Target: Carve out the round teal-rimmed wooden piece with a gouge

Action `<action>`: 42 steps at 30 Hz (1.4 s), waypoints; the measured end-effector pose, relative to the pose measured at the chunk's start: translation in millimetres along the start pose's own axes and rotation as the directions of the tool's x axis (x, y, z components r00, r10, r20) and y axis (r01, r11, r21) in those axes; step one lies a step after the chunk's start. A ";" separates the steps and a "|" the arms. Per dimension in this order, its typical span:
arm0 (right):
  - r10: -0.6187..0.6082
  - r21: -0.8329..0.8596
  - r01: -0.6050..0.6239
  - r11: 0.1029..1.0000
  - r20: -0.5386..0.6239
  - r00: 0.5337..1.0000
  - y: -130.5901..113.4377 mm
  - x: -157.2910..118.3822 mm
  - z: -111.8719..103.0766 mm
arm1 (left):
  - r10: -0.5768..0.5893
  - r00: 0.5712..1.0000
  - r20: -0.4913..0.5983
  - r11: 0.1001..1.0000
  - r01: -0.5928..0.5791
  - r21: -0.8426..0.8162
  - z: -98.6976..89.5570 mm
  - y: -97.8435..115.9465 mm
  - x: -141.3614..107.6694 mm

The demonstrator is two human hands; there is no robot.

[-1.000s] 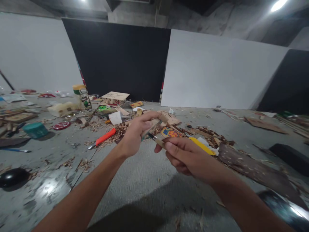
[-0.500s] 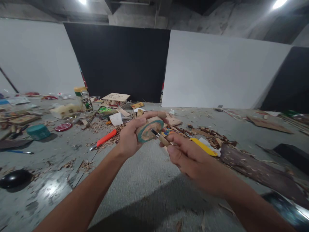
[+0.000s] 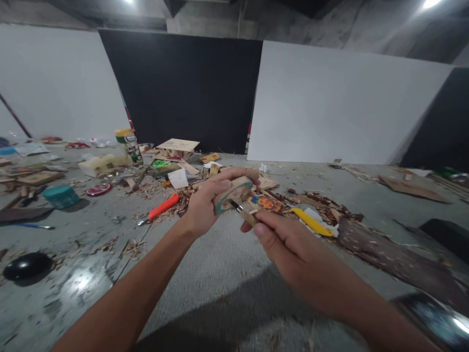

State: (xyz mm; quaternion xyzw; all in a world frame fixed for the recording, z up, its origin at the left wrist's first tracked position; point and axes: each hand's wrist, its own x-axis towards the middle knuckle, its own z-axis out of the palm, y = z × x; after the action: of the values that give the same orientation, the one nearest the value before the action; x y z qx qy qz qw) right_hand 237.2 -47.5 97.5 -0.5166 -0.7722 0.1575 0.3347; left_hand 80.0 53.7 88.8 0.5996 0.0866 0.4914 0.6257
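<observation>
Above the floor (image 3: 205, 288), the left hand (image 3: 205, 204) is curling around one teal-rimmed wooden disc (image 3: 238, 192) while the right hand (image 3: 293, 247) is pinching one carving tool (image 3: 248, 216) (its tip at the disc), one orange cutter (image 3: 163, 207) lying nearby.

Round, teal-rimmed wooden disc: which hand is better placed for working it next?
Probably the right hand: it holds the wooden-handled metal tool, tip toward the disc, which the left hand grips.
</observation>
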 end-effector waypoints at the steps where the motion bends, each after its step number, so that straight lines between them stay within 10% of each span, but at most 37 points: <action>1: 0.005 -0.001 -0.005 1.000 0.001 1.000 -0.5 0.1 0.0 | -0.001 1.000 0.002 1.000 0.001 0.006 -0.2 0.2 0.0; 22: 0.095 -0.056 -0.094 0.994 0.021 0.995 -2.2 1.1 8.0 | 0.037 0.997 -0.063 0.989 -0.028 0.142 6.4 -2.5 -0.3; 29: 0.118 0.389 -0.192 0.901 0.206 0.971 3.6 10.9 6.1 | 0.103 0.990 -0.099 0.982 -0.085 0.168 1.8 -8.3 -0.8; 34: 0.092 0.240 -0.092 0.966 0.013 0.996 6.5 11.0 11.5 | 0.126 0.989 -0.080 0.986 -0.116 0.122 -2.1 -13.3 1.9; 36: 0.146 0.456 -0.185 0.871 0.120 0.982 7.1 10.4 12.2 | 0.123 0.987 -0.098 0.989 -0.114 0.094 -3.6 -14.3 2.2; 40: 0.114 0.818 -0.503 0.280 0.492 0.863 9.9 11.0 8.1 | 0.129 0.980 -0.153 0.991 -0.124 0.044 -4.5 -15.9 1.2; 42: 0.096 0.828 -0.527 0.192 0.519 0.850 11.8 11.8 6.3 | 0.123 0.982 -0.146 0.992 -0.123 0.012 -2.8 -16.8 1.0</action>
State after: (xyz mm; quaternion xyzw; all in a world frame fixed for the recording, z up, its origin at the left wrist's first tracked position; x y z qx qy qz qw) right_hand 238.3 -31.2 90.1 -0.3187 -0.4380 0.7443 0.3906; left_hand 87.2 59.7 74.5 0.5671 0.0958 0.5718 0.5850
